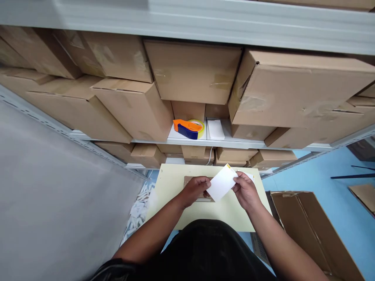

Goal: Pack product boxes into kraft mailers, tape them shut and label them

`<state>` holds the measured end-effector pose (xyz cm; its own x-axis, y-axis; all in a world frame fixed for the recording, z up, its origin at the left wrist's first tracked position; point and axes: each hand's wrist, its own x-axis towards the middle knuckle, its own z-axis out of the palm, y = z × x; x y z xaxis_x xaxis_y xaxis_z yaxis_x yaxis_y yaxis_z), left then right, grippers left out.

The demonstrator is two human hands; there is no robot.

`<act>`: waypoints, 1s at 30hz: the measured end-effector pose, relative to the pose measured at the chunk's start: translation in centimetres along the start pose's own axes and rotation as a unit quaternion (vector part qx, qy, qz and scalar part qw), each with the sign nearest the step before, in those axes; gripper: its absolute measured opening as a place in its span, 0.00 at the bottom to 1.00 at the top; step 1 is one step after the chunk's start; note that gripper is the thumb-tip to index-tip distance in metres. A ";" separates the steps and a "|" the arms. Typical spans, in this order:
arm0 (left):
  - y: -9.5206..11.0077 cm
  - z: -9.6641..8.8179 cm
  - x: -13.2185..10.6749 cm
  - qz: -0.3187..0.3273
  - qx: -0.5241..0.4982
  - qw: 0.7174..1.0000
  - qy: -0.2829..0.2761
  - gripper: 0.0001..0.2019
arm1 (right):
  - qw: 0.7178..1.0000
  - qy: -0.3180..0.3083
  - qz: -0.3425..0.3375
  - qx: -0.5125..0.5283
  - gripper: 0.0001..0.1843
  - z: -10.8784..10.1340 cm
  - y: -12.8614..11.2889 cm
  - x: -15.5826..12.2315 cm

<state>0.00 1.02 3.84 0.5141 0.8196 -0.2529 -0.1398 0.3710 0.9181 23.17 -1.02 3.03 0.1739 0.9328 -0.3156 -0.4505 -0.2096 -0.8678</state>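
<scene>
Between my two hands is a white paper label [222, 183] with a small yellow mark at its upper corner. My left hand [195, 190] pinches its left edge, fingers closed. On the opposite side, my right hand [245, 191] grips the right edge between thumb and fingers. Below the label a small brown cardboard box [189, 180] lies on the pale table [172, 175], partly hidden by the label and my left hand. Another white paper with a yellow corner [250, 176] shows just behind my right hand.
Ahead, metal shelves [187, 141] hold several cardboard boxes [193, 74]. An orange and blue tape dispenser [187, 128] and a white paper stack [215, 129] sit on the shelf. A large open carton [310, 230] stands right; paper scraps [137, 210] litter the floor left.
</scene>
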 end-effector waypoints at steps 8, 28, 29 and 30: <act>1.0 1.7 -2.1 0.057 0.041 0.991 0.112 0.18 | 0.994 -0.100 0.046 -0.009 0.21 3.8 1.1 -3.1; 4.4 1.2 -5.3 0.111 0.000 0.990 0.087 0.10 | 0.999 -0.037 -0.020 0.021 0.23 6.4 -1.3 -6.5; 4.4 1.2 -5.3 0.110 0.005 0.990 0.085 0.10 | 0.999 -0.033 -0.021 0.018 0.24 6.3 -1.3 -6.6; 4.3 1.2 -5.4 0.109 0.011 0.991 0.083 0.10 | 0.999 -0.030 -0.023 0.014 0.24 6.3 -1.3 -6.7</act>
<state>-2.38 -2.28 9.54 0.3269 0.9404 -0.0934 -0.2125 0.1694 0.9624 17.13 -5.14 8.71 0.1427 0.9575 -0.2506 -0.4678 -0.1578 -0.8696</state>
